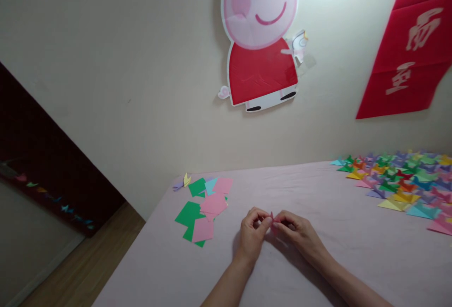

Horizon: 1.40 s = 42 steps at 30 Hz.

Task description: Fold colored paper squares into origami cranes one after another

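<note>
A small piece of folded pink paper (272, 216) is pinched between both hands, just above the pale pink tabletop cloth (282, 184). My left hand (253, 231) grips it from the left with thumb and forefinger. From the right, my right hand (298, 231) holds its other side, fingertips close to those of the left. The fingers cover most of the paper, so its exact folded shape is hard to make out. To the left lie loose square paper sheets (213, 203) in pink, green and light blue, partly overlapping.
Many folded paper cranes (399, 184) in mixed colours stand in rows at the right. Yellow and purple folded pieces (186, 180) lie at the far left corner. Behind rises a wall with a pig cutout (263, 74) and a red banner (406, 52).
</note>
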Each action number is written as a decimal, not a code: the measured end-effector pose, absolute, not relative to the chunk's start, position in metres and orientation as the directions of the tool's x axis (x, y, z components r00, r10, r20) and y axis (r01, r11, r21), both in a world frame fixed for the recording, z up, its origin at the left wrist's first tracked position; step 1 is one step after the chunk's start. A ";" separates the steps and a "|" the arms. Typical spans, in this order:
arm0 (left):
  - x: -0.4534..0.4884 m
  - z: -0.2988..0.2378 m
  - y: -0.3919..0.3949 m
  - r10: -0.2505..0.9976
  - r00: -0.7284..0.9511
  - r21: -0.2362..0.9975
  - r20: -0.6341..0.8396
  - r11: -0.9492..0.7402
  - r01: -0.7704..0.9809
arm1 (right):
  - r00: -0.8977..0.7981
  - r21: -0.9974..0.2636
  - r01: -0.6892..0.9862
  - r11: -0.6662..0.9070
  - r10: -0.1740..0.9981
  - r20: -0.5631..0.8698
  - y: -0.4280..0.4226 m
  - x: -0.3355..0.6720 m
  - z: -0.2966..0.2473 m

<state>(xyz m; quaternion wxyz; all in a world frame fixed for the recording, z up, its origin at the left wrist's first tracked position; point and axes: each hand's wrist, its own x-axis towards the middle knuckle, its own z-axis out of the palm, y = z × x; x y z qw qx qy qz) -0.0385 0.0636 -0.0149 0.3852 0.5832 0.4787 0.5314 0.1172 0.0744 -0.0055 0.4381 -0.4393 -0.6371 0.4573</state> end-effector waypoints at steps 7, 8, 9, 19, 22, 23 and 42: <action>-0.039 -0.017 0.064 0.971 -0.024 0.964 0.239 -0.235 0.122 | -0.215 -0.970 0.147 0.194 0.963 0.160 0.073 0.117 -0.004; -0.039 -0.017 0.064 0.971 -0.024 0.965 0.236 -0.232 0.119 | -0.215 -0.968 0.146 0.203 0.962 0.169 0.073 0.117 -0.004; -0.039 -0.018 0.064 0.972 -0.023 0.966 0.233 -0.229 0.116 | -0.215 -0.967 0.144 0.211 0.960 0.178 0.073 0.117 -0.004; -0.035 -0.015 0.060 0.974 -0.001 0.958 0.225 -0.221 0.184 | -0.226 -0.976 0.098 0.195 0.959 0.169 0.073 0.117 -0.006; -0.034 -0.014 0.058 0.972 0.007 0.943 0.233 -0.228 0.241 | -0.209 -0.978 0.084 0.193 0.963 0.172 0.074 0.117 -0.006; -0.034 -0.013 0.057 0.971 0.006 0.937 0.241 -0.234 0.261 | -0.208 -0.978 0.080 0.193 0.963 0.173 0.075 0.117 -0.006; -0.033 -0.018 0.054 0.953 -0.056 0.915 0.296 -0.266 0.304 | -0.216 -0.993 0.010 0.116 0.970 0.111 0.080 0.116 -0.005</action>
